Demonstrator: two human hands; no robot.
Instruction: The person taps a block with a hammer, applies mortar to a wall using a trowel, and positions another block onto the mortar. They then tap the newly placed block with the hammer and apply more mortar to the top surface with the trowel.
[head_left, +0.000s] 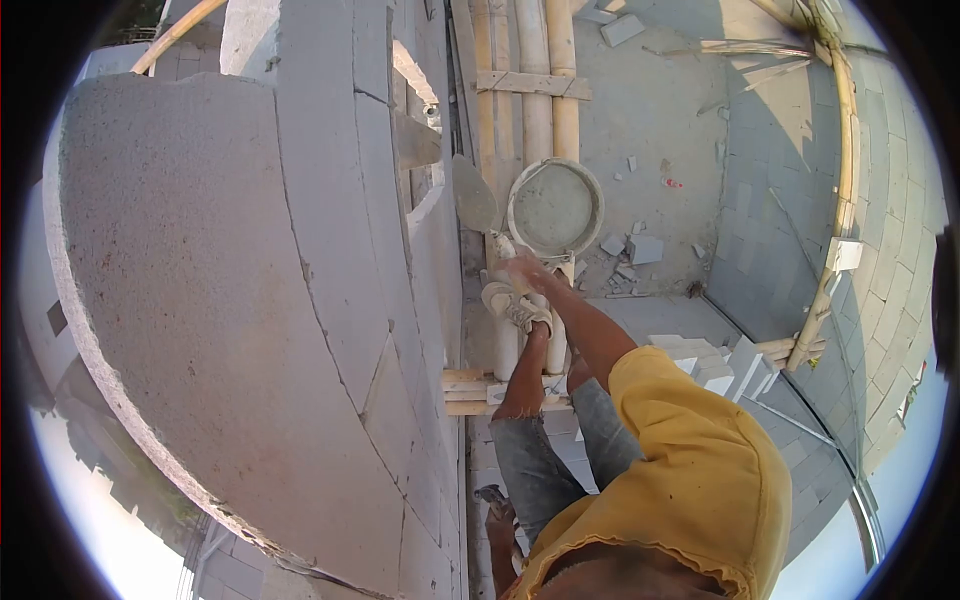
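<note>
Block wall (190,260), trowel (474,195), bucket (598,212) — one close row.
Left hand (501,524) hangs low near a dark object (489,494), grip impossible to tell; right hand (522,270) clasps the trowel beside the bucket — likely stood on bamboo poles (565,115) for easy reach.

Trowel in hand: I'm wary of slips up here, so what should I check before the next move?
1. Trowel held: ok, the right hand is at its handle.
2. Blade clear of the basin: ok, it shows to the left of the rim.
3. Basin contents: cannot tell; something grey shows inside, but not how wet it is.
4. Footing: cannot tell; a shoe shows over the bamboo poles, firmness unseen.
5. Left hand free: cannot tell; a dark object shows at it.
6. Floor clear: not ok, broken block pieces lie right of the basin.
</note>
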